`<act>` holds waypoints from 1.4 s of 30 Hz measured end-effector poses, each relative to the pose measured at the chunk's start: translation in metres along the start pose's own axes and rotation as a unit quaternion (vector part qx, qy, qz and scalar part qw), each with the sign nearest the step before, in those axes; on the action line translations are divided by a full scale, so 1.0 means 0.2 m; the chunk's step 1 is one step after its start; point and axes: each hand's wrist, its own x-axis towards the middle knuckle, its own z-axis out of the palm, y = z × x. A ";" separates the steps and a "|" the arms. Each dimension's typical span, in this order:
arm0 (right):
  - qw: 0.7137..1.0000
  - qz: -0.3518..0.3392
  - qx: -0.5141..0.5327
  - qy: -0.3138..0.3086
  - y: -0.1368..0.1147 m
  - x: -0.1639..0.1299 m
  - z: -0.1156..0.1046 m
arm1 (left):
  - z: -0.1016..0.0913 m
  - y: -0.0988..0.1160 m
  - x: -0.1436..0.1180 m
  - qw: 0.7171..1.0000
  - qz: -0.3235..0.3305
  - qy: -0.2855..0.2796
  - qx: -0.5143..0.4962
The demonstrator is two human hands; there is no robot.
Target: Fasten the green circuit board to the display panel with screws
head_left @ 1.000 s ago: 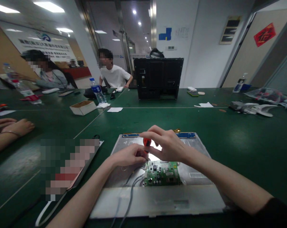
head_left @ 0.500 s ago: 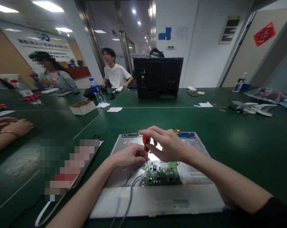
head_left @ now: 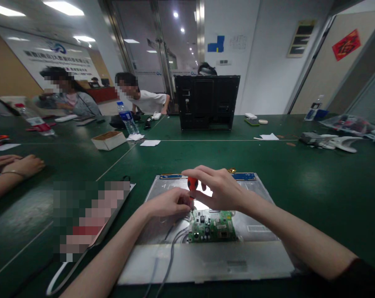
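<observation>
A grey metal display panel [head_left: 255, 211] lies face down on the green table in front of me. A green circuit board [head_left: 212, 227] is fixed near its middle, with grey cables [head_left: 171, 244] running toward me. My right hand [head_left: 221, 190] grips the orange handle of a small screwdriver [head_left: 192, 184], held upright with its tip at the board's upper left corner. My left hand [head_left: 167, 203] pinches the screwdriver's shaft low down, just left of the board.
A black monitor back [head_left: 207, 101] stands upright across the table. A cardboard box [head_left: 109, 140], a water bottle [head_left: 127, 119] and papers lie at the left. Another person's hands [head_left: 13, 164] rest at the far left. Two people sit at the back left. Parts [head_left: 330, 140] lie at the right.
My right hand's fingers have shifted around the orange handle, turning it slightly. One seated person at the back has leaned to the left. My left hand stays put.
</observation>
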 end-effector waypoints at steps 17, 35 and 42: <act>1.000 0.004 -0.016 -0.004 0.02 -0.01 0.02 | 0.00 0.01 -0.01 1.000 0.003 0.007 0.013; 1.000 0.001 -0.012 0.000 0.01 0.00 0.00 | 0.00 0.01 -0.01 1.000 -0.001 0.005 0.011; 1.000 -0.008 -0.029 0.010 0.02 -0.01 0.01 | 0.00 0.02 -0.02 0.999 -0.003 0.010 0.032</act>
